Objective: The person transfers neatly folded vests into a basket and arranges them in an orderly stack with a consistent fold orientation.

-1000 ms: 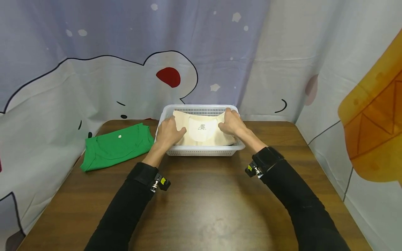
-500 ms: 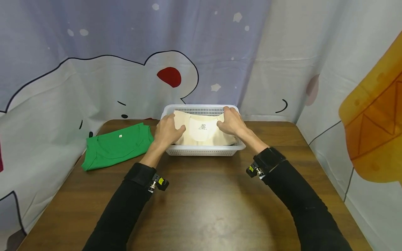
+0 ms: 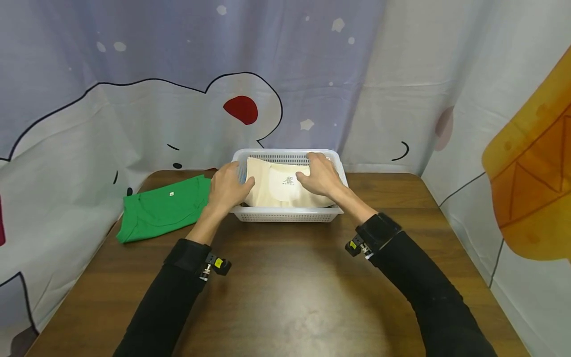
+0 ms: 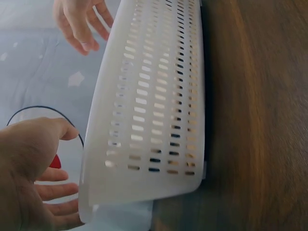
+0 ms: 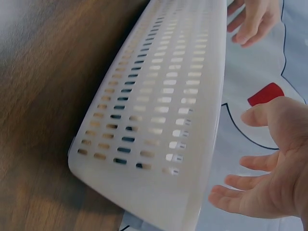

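Observation:
A cream folded shirt (image 3: 285,186) with a small dark print at its neck lies in the white plastic basket (image 3: 287,211). My left hand (image 3: 226,187) is at the basket's left rim, thumb spread from the fingers; in the left wrist view that hand (image 4: 36,163) holds nothing. Over the shirt's right part is my right hand (image 3: 322,176), its fingers loosely bent. The right wrist view shows this right hand (image 5: 276,163) apart from the basket wall (image 5: 139,110), with nothing in its grasp. To the left, a green folded shirt (image 3: 162,208) lies flat, partly hidden by the left hand.
The basket stands near the back of a brown wooden table (image 3: 285,282). Behind it hangs a printed curtain (image 3: 312,74), which also runs along the right side.
My left hand has moved left, off the cream shirt to the basket's left rim. My right hand has shifted left, away from the right rim. Both shirts lie as before.

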`<action>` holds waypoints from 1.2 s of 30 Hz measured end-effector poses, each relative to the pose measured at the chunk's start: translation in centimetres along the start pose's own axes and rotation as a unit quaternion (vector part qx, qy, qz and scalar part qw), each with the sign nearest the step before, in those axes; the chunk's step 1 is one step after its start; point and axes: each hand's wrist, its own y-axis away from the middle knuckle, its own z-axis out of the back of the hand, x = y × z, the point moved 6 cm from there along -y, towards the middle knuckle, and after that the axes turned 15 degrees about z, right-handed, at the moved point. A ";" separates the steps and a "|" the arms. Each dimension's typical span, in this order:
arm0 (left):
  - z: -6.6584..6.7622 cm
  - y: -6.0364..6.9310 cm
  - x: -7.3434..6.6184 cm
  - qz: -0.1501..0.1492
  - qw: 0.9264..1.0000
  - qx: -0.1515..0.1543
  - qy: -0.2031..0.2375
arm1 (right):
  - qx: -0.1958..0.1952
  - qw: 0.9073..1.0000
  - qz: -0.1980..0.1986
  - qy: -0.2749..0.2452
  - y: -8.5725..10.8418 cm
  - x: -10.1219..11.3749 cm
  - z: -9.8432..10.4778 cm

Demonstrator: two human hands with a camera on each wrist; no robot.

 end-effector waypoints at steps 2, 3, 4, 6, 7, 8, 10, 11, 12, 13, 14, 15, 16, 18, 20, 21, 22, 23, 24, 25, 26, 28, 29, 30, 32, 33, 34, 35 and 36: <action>0.2 0.1 0.5 0.006 1.000 -0.002 -0.006 | 0.000 1.000 0.003 -0.004 -0.1 0.4 -0.1; 0.3 0.1 0.8 0.009 1.000 -0.003 -0.011 | 0.001 1.000 0.004 -0.007 -0.1 0.6 -0.2; 0.4 0.1 1.0 0.012 1.000 -0.003 -0.015 | 0.002 1.000 0.005 -0.009 -0.1 0.8 -0.2; 0.8 0.1 1.5 0.014 1.000 -0.006 -0.024 | 0.004 1.000 0.010 -0.008 -0.2 1.2 -0.2; 1.0 0.1 1.7 0.014 0.999 -0.007 -0.028 | 0.005 1.000 0.012 -0.007 -0.3 1.4 -0.1; 1.2 0.2 2.0 0.015 0.999 -0.008 -0.031 | 0.006 1.000 0.016 -0.007 -0.3 1.6 -0.1; 1.7 0.2 2.4 0.016 0.999 -0.009 -0.034 | 0.007 1.000 0.024 -0.007 -0.5 2.0 0.0; 1.9 0.3 2.6 0.016 0.999 -0.009 -0.035 | 0.008 1.000 0.027 -0.009 -0.5 2.3 0.1; 2.1 0.3 2.7 0.017 0.999 -0.009 -0.034 | 0.009 0.999 0.029 -0.011 -0.6 2.4 0.0; 2.4 0.3 2.9 0.018 0.999 -0.009 -0.032 | 0.011 0.999 0.032 -0.015 -0.6 2.6 0.0; 2.7 0.4 3.1 0.018 0.999 -0.011 -0.030 | 0.013 0.999 0.035 -0.017 -0.7 2.8 -0.1; 2.9 0.4 3.4 0.017 0.999 -0.013 -0.028 | 0.014 0.999 0.039 -0.019 -0.7 3.0 -0.2; 3.1 0.5 3.6 0.017 0.999 -0.015 -0.024 | 0.016 0.999 0.043 -0.022 -0.7 3.3 -0.3; 3.6 0.7 4.0 0.018 1.000 -0.016 -0.020 | 0.019 0.998 0.051 -0.024 -0.7 3.7 -0.5; 4.1 0.9 4.4 0.020 0.999 -0.019 -0.018 | 0.022 0.998 0.061 -0.025 -0.8 4.2 -0.8; 4.4 1.1 4.6 0.023 0.999 -0.018 -0.018 | 0.023 0.997 0.064 -0.026 -0.8 4.5 -0.9; 4.6 1.2 4.8 0.027 0.999 -0.017 -0.018 | 0.024 0.997 0.069 -0.028 -0.8 4.8 -1.0; 4.9 1.4 4.9 0.030 0.999 -0.017 -0.017 | 0.024 0.997 0.074 -0.029 -0.9 5.1 -1.1; 5.1 1.5 5.2 0.033 0.999 -0.018 -0.016 | 0.023 0.996 0.080 -0.030 -0.9 5.4 -1.2; 5.3 1.5 5.4 0.034 0.999 -0.020 -0.013 | 0.022 0.995 0.087 -0.031 -0.9 5.8 -1.3; 5.6 1.7 5.6 0.036 0.999 -0.022 -0.010 | 0.021 0.995 0.094 -0.033 -0.9 6.2 -1.3; 6.1 1.9 6.1 0.038 0.999 -0.027 -0.002 | 0.019 0.993 0.110 -0.035 -0.9 7.0 -1.5; 6.4 1.9 6.3 0.037 0.999 -0.030 0.002 | 0.019 0.992 0.117 -0.037 -0.9 7.3 -1.6; 6.6 2.0 6.6 0.037 0.999 -0.032 0.005 | 0.020 0.992 0.122 -0.039 -0.8 7.7 -1.7; 7.3 2.2 7.1 0.038 0.999 -0.037 0.010 | 0.021 0.990 0.133 -0.044 -0.7 8.4 -1.9; 7.6 2.3 7.3 0.039 0.998 -0.038 0.012 | 0.022 0.989 0.137 -0.046 -0.7 8.8 -2.0; 7.9 2.4 7.6 0.041 0.998 -0.039 0.012 | 0.022 0.989 0.141 -0.048 -0.7 9.1 -2.1; 8.2 2.4 7.9 0.042 0.998 -0.040 0.012 | 0.023 0.988 0.144 -0.051 -0.7 9.4 -2.3; 8.5 2.5 8.3 0.044 0.998 -0.042 0.013 | 0.024 0.987 0.148 -0.052 -0.7 9.7 -2.5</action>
